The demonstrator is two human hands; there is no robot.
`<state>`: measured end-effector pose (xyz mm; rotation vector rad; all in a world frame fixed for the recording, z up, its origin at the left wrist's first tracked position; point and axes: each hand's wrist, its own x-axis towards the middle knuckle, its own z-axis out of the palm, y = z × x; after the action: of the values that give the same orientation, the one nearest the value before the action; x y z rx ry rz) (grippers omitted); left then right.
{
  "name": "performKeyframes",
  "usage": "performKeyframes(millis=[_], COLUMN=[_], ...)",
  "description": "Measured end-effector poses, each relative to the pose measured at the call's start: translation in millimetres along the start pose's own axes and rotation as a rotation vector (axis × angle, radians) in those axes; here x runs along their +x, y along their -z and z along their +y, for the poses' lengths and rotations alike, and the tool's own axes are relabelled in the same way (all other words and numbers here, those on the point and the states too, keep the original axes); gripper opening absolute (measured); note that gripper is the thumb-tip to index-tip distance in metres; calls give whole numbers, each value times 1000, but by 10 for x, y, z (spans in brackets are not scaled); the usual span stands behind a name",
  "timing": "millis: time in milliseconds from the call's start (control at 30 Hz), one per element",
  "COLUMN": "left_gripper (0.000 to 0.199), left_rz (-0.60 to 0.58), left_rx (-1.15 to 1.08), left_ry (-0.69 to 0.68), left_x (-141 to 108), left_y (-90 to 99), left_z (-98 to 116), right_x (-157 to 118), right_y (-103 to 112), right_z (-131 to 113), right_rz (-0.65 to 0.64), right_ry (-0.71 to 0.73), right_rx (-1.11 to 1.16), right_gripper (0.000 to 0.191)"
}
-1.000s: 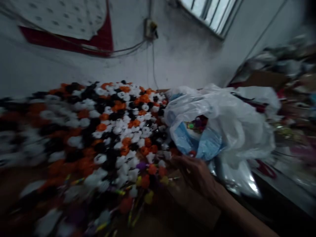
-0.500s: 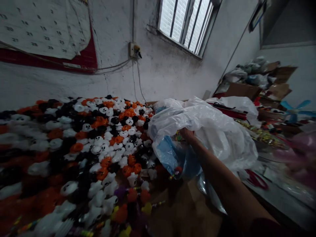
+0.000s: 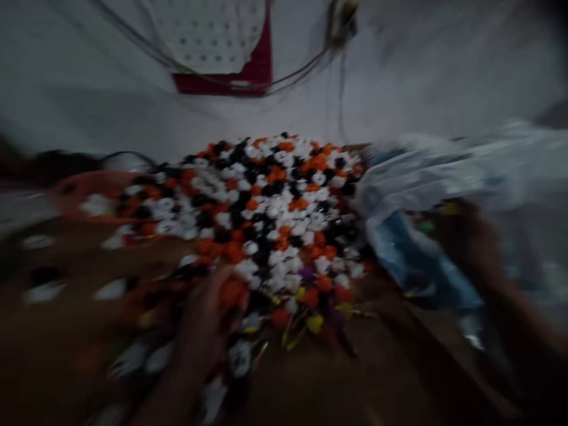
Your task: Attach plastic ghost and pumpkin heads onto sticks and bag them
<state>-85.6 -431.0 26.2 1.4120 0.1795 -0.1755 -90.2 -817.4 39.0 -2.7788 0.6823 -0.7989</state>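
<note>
My left hand is at the near edge of a big pile of small white, black and orange Halloween figures. Its fingers curl round an orange pumpkin figure. On the right, my right hand reaches into the mouth of a clear plastic bag with a blue layer inside. Blur and the bag hide those fingertips; small yellow and green bits show beside them. Between the hands lie purple, red and yellow pieces with thin colourful sticks or strands.
An orange-pink basket lies at the left, figures spilling from its mouth. Loose white figures dot the brown surface. Behind stands a wall with a calendar, a hanging cable and a socket.
The view has swung left, so the bag and pile sit further right. My left hand has come into view with the pumpkin figure. My right hand is still at the bag's mouth.
</note>
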Motion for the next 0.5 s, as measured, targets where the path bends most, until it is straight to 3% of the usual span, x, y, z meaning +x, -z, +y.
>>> performKeyframes(millis=[67, 167, 200, 333, 400, 500], left_gripper=[32, 34, 35, 41, 42, 42], left_rz=[34, 22, 26, 134, 228, 300], left_rx=[-41, -139, -163, -194, -181, -133], left_ry=[4, 22, 34, 51, 52, 25], left_x=[-136, -206, -218, -295, -340, -390], left_y=[162, 155, 124, 69, 99, 152], left_z=[-37, -90, -103, -117, -113, -114], right_x=[-350, -950, -1125, -1503, -1558, -1623], right_y=[93, 192, 206, 112, 23, -90], right_z=[-204, -725, -939, -1682, -1881, -1989], right_rz=[18, -361, -421, -570, -593, -553], right_ry=[167, 540, 609, 748, 775, 792], right_rx=[135, 549, 599, 843, 934, 837], right_gripper=[52, 58, 53, 28, 20, 19])
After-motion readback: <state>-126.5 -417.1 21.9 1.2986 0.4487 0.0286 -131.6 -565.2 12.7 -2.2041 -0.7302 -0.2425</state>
